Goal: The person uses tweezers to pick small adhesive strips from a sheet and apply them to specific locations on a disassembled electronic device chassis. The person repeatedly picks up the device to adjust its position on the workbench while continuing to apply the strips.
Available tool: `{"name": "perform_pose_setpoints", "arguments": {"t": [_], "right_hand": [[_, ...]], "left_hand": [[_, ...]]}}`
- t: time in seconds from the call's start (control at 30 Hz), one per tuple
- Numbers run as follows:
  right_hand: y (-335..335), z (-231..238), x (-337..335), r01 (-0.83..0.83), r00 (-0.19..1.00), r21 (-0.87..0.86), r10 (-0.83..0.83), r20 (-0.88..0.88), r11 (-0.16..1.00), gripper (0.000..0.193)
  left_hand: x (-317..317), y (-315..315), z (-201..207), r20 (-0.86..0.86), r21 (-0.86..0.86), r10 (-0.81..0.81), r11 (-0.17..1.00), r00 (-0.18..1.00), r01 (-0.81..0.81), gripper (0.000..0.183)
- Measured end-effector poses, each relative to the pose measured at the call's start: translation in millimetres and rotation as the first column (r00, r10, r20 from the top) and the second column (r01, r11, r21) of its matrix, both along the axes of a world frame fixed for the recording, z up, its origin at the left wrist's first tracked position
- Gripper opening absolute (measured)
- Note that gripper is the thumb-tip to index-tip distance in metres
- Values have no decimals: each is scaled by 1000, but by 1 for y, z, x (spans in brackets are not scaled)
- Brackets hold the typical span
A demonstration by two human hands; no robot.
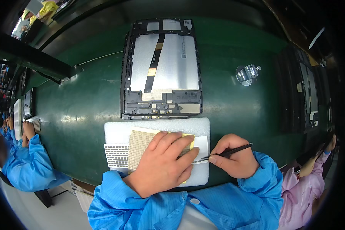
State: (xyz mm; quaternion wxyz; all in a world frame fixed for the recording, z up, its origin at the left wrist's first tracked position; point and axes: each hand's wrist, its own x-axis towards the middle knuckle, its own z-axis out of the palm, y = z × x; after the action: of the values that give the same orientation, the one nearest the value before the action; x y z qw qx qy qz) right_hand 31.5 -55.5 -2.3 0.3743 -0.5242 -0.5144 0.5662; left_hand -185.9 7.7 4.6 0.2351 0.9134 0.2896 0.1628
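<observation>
My left hand [163, 163] lies palm down with its fingers spread over a beige gridded sheet [141, 145] edged in yellow. A white sheet with rows of small dark rectangles [117, 155] sticks out from under it on the left. On the right, a white strip [203, 147] shows beside my fingers. All of these rest on a white foam pad [117, 129]. My right hand [239, 163] is closed around black tweezers [234, 151], whose tips reach the strip near my left fingers. Whether the tips pinch anything is too small to tell.
Beyond the pad lie stacked tablet frames [186, 65] with silver backs and a dark flex ribbon. A round metal fixture [247, 74] stands on the green table [84, 99] to the right. More tablet parts [308, 92] are farther right. People in blue [30, 165] and pink [304, 195] sleeves sit on either side.
</observation>
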Motion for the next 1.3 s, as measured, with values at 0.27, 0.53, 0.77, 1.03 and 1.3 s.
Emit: {"name": "perform_pose_setpoints", "arguments": {"t": [0.27,0.53,0.77,1.03,1.3], "right_hand": [[5,1,3,-71,997,37,70,21,997,15],[5,-4,4,91,951,-95,-115,-287,991,17],[39,14,-7,294,909,40,-267,-319,955,16],[105,21,-58,128,992,322,-115,-61,938,15],[104,18,-58,105,993,311,-118,24,945,15]], "left_hand": [[1,2,2,1,-4,-5,1000,1000,5,39],[0,1,0,15,-13,-6,1000,1000,6,39],[-2,1,-1,49,-4,-16,1000,999,16,39],[-7,0,-4,48,8,-40,999,998,40,36],[-9,1,-3,50,-4,-48,999,998,48,35]]}}
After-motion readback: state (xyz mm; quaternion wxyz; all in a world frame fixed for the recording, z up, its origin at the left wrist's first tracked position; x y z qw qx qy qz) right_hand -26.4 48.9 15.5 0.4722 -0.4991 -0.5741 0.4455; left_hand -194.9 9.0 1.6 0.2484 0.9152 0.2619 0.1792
